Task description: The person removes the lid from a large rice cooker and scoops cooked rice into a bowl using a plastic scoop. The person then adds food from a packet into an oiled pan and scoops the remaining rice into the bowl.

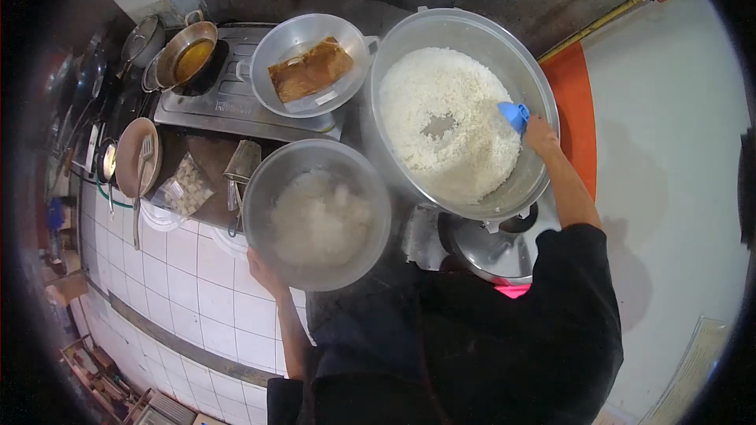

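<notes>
While the left hand (266,271) grips the bowl (373,208), the right hand (540,135), clamped on a blue scoop (513,116), looks mid-scoop at the rice (441,83), so lifting calls for keeping it level.

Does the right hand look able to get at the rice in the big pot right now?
Probably yes: the right hand holds the blue scoop by the edge of the rice, and the big pot has no lid in the way.
</notes>
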{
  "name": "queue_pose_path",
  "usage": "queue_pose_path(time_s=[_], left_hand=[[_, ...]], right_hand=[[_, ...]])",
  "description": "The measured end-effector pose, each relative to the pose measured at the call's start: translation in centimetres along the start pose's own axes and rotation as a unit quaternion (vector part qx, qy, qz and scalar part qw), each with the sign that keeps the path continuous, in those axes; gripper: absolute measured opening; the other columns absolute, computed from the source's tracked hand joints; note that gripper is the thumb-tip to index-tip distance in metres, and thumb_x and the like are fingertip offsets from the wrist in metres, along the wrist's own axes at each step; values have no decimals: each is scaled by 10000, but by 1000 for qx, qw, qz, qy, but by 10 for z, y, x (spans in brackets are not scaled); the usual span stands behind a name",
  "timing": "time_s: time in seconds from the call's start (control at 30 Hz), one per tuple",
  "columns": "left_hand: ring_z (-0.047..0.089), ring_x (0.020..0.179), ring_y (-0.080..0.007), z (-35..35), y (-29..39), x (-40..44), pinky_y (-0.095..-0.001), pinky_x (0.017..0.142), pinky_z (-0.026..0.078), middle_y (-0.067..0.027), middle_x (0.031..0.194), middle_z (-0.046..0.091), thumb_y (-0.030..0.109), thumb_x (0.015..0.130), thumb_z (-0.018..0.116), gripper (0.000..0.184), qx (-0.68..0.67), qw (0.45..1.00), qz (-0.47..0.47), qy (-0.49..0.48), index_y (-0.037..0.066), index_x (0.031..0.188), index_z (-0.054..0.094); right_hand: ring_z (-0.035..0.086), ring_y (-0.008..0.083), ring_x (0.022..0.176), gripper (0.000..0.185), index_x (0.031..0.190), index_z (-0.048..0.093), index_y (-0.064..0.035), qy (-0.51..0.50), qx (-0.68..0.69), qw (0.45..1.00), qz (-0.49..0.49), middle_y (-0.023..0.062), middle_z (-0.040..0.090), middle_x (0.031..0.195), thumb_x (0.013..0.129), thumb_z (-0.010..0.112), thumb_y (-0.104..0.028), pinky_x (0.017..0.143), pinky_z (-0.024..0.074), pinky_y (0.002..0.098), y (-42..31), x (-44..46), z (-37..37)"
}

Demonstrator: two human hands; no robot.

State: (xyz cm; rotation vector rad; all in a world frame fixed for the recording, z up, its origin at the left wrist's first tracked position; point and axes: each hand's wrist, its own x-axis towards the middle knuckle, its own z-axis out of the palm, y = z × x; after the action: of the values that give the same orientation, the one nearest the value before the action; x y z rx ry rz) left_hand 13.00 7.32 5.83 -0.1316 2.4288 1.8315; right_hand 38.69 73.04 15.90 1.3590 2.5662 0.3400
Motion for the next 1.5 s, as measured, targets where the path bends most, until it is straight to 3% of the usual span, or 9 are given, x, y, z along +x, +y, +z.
queue_pose_path(time_s=[0.1,0.37,0.7,0.93,1.1,1.2,1.37,1.4,1.5], left_hand=[[544,864,-248,0,-7,0,-369,806,440,-145,916,591,327,1036,359,431,10,1000,17,10,-52,1036,564],[535,910,-258,0,12,-3,-362,823,434,-157,965,586,353,1042,351,465,7,1000,22,3,-64,1075,556],[543,913,-225,-1,-3,1,-349,844,431,-131,978,607,369,1050,355,485,-34,999,-3,24,-57,1077,586],[513,870,-168,0,-1,0,-309,796,427,-81,930,595,350,1057,343,445,-47,999,3,15,-25,1047,582],[518,877,-169,0,7,-3,-308,795,428,-87,963,605,360,1056,346,461,-60,998,7,37,-32,1087,587],[532,889,-176,-5,-2,0,-320,799,438,-95,984,616,369,1055,346,477,-30,999,-18,10,-41,1105,585],[533,891,-215,3,-2,0,-350,839,424,-127,984,612,340,1048,354,453,-122,992,-21,25,-53,1108,572],[533,891,-215,1,1,-1,-350,839,424,-127,984,612,340,1048,354,453,-120,992,-20,21,-53,1108,572],[538,892,-223,-3,6,-2,-358,833,432,-133,970,603,317,1043,347,433,45,999,25,2,-50,1113,567]], right_hand=[[673,370,976,341,1098,633,51,-135,9,988,-69,283,671,980,809,583,-123,796,534,458,-24,-19,-27],[565,212,452,129,663,542,18,-439,133,886,-73,120,545,546,739,489,-70,432,460,370,-66,-46,-16],[510,159,440,131,660,558,-5,-514,202,826,-112,59,523,546,748,555,-103,420,423,326,-115,-77,-64],[374,47,442,150,939,603,-52,-636,364,677,-63,-58,413,564,812,623,-130,371,289,229,-109,-112,-103],[363,34,454,251,1084,553,-38,-486,482,727,40,-51,415,592,841,592,-88,383,283,226,-103,-149,-166],[362,28,459,304,1155,531,-34,-422,585,691,-52,-38,413,598,859,586,-76,395,279,220,-118,-177,-191],[666,416,736,564,1348,397,9,5,413,884,-221,265,647,823,827,584,-98,649,526,505,-240,-255,-143],[626,466,693,489,1289,409,-7,-109,431,875,-192,272,640,800,829,562,-69,618,500,561,-264,-264,-143],[612,473,648,449,1262,382,2,10,401,868,-295,254,618,704,852,544,-78,575,479,568,-291,-270,-116]])
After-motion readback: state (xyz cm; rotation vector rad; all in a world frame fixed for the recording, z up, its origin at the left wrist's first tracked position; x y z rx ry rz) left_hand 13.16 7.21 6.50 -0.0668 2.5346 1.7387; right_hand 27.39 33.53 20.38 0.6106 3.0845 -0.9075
